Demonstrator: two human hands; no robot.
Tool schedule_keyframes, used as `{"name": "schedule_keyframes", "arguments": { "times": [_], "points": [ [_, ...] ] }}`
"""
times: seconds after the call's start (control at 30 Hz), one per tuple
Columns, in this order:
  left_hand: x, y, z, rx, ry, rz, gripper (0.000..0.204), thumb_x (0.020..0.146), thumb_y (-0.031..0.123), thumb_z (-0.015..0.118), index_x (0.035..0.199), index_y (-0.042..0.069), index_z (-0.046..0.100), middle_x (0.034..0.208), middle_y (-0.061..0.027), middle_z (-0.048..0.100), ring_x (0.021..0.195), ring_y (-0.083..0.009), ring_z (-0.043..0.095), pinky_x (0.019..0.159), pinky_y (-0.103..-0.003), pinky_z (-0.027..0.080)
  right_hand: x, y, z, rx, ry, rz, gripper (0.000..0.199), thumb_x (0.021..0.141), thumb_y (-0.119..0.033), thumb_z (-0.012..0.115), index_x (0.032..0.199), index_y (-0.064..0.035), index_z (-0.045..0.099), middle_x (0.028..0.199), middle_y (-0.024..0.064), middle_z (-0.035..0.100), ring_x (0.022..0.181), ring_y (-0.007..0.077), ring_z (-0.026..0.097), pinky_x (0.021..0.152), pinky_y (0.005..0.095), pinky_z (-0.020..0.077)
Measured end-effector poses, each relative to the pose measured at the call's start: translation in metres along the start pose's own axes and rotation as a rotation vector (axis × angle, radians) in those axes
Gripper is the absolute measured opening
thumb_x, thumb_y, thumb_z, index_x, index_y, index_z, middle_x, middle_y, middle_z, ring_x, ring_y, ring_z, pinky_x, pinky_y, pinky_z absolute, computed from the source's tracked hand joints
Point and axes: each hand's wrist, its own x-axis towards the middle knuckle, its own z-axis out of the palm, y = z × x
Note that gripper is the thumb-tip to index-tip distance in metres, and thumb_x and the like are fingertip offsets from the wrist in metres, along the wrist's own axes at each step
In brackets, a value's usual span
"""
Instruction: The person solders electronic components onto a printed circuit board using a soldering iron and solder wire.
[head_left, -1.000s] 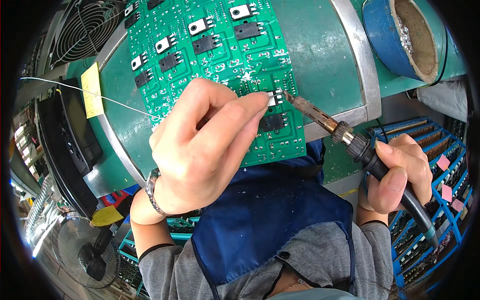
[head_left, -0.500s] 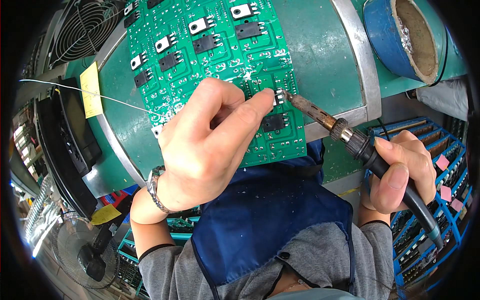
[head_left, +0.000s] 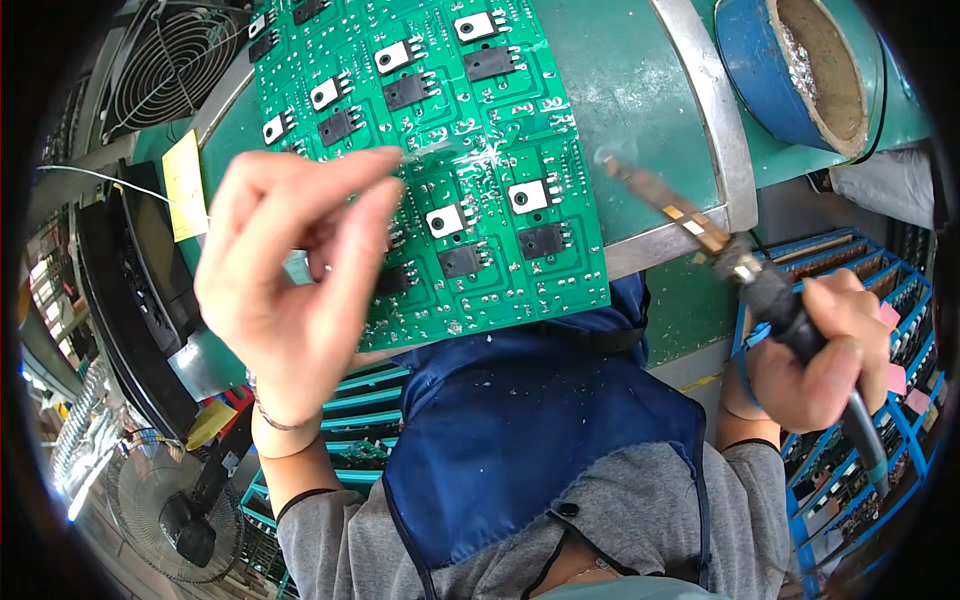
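Observation:
My left hand point(head_left: 290, 270) is over the left part of a green circuit board point(head_left: 490, 290), its fingers curled and its thumb and index fingertips close together. A thin solder wire point(head_left: 100, 172) runs from the far left to this hand; its course inside the fingers is hidden. My right hand point(head_left: 820, 360) grips a soldering iron point(head_left: 725, 240) by its black handle. The iron's tip, slightly blurred, is off the board's right edge. White-faced components point(head_left: 528, 197) and black components point(head_left: 542, 241) sit in pairs on the board.
A blue round container point(head_left: 750, 75) with bits of metal inside stands at the far right. Metal strips point(head_left: 690, 70) edge the green bench. A yellow note point(head_left: 184, 185) is at the left. Blue racks point(head_left: 840, 250) stand at right, a fan point(head_left: 180, 510) at lower left.
My left hand has moved left from the board's right part, uncovering two component pairs. The soldering iron's tip has lifted off the component legs and moved right and up.

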Motion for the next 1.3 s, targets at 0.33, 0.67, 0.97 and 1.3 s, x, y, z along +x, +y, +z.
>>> {"name": "schedule_keyframes", "arguments": {
  "times": [0.33, 0.67, 0.97, 1.3],
  "points": [
    [0.003, -0.075, -0.018, -0.324, 0.138, -0.136, 0.015, 0.090, 0.002, 0.061, 0.105, 0.001, 0.062, 0.091, 0.0003, 0.057, 0.064, -0.0022, 0.042, 0.055, -0.017, 0.032, 0.031, 0.029, -0.014, -0.545, 0.213, 0.033, 0.016, 0.087, -0.004, 0.066, 0.100, 0.0041, 0.071, 0.085, 0.0077, 0.070, 0.068, 0.0089, 0.060, 0.063, 0.0204, 0.0484],
    [-0.001, -0.059, -0.012, -0.368, 0.181, -0.059, 0.015, 0.087, 0.005, 0.068, 0.101, 0.002, 0.069, 0.086, 0.0019, 0.056, 0.072, -0.0019, 0.052, 0.062, -0.016, 0.043, 0.022, 0.001, -0.023, -0.503, 0.322, 0.116, 0.019, 0.092, -0.014, 0.061, 0.100, -0.0011, 0.073, 0.074, 0.0024, 0.065, 0.057, 0.0029, 0.047, 0.052, 0.0168, 0.0360],
    [-0.007, -0.038, -0.008, -0.250, 0.202, 0.015, 0.014, 0.081, 0.004, 0.072, 0.095, 0.005, 0.073, 0.075, -0.0017, 0.055, 0.061, -0.0058, 0.050, 0.054, -0.019, 0.041, 0.026, -0.028, -0.011, -0.261, 0.386, 0.196, 0.020, 0.091, -0.014, 0.063, 0.102, 0.0008, 0.071, 0.080, 0.0060, 0.069, 0.058, 0.0056, 0.056, 0.052, 0.0171, 0.0411],
    [0.020, 0.003, -0.007, -0.251, -0.078, -0.055, 0.019, 0.077, -0.001, 0.073, 0.095, 0.006, 0.072, 0.074, 0.0002, 0.055, 0.059, -0.0049, 0.048, 0.051, -0.019, 0.040, 0.033, -0.034, 0.009, -0.040, 0.128, 0.308, 0.020, 0.082, -0.008, 0.067, 0.097, 0.0057, 0.068, 0.066, 0.0093, 0.063, 0.050, 0.0111, 0.053, 0.050, 0.0221, 0.0390]
  ]
}}
